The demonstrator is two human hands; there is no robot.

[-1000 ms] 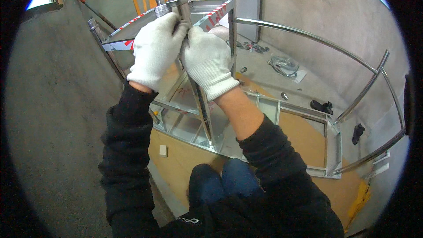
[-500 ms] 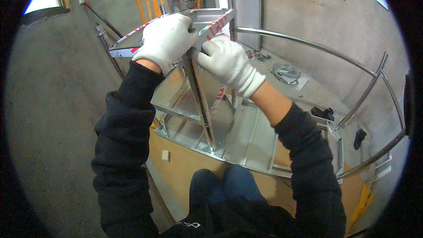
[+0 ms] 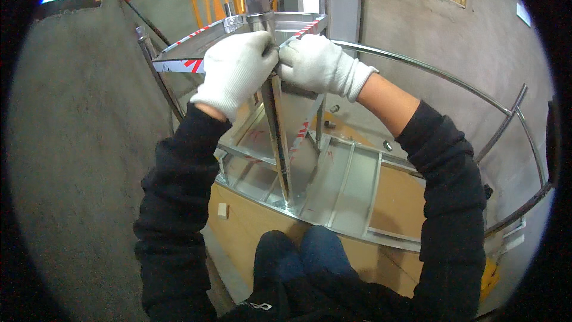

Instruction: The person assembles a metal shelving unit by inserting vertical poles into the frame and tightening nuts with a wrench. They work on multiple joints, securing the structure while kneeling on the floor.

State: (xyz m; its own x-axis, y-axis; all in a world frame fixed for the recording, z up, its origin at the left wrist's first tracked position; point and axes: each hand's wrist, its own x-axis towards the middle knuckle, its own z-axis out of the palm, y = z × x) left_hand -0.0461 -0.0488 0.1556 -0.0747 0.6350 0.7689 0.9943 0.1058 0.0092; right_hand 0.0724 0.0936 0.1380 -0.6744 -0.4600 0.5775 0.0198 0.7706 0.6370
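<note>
Left arm (image 3: 179, 214) and right arm (image 3: 450, 185) are both stretched out front, black-sleeved, the right one angling inward. White-gloved left hand (image 3: 242, 65) and right hand (image 3: 316, 65) are super close together, fingers (image 3: 288, 58) curled, tips mostly hidden. Bit of bare right forearm (image 3: 390, 101) showing, just a strip of left wrist (image 3: 211, 111)

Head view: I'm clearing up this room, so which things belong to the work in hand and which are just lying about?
Seemingly in the work:
left hand and right hand, white-gloved, at the upright metal post
metal frame

Seemingly just about:
small white block
wooden chair

Unclear: small metal fitting, perhaps a part.
</note>
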